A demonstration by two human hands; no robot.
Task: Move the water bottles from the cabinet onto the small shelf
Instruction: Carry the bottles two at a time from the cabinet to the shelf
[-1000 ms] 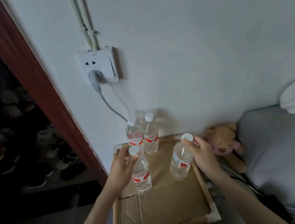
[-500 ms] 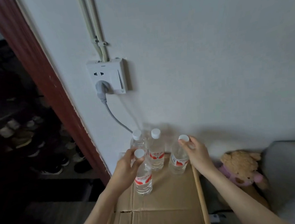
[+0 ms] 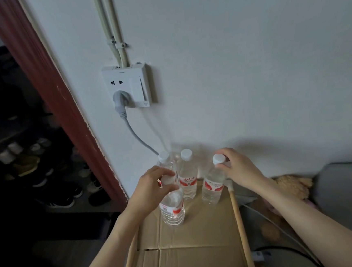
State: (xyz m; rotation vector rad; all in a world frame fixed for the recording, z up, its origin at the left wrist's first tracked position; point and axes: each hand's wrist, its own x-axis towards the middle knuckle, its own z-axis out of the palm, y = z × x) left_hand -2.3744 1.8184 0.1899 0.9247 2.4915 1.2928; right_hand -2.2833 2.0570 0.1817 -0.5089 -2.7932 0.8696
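Several clear water bottles with red labels and white caps stand on the cardboard-topped small shelf [image 3: 201,233]. My left hand [image 3: 154,188] grips the neck of the front left bottle [image 3: 172,208], which stands on the cardboard. My right hand [image 3: 237,166] pinches the cap of the right bottle [image 3: 212,185], which rests by the shelf's right rail. Two more bottles stand against the wall: one at the back left [image 3: 165,161], partly hidden by my left hand, and one in the middle [image 3: 188,177].
A wall socket [image 3: 127,86] with a grey plug and cable hangs above the bottles. A red-brown door frame [image 3: 45,89] and shoes [image 3: 55,199] lie to the left. A brown teddy bear [image 3: 290,185] and grey bedding [image 3: 349,184] are at the right.
The right bottle has been carried back toward the wall and set beside the back bottles. The left bottle also moved a little back. The view has shifted closer and downward.
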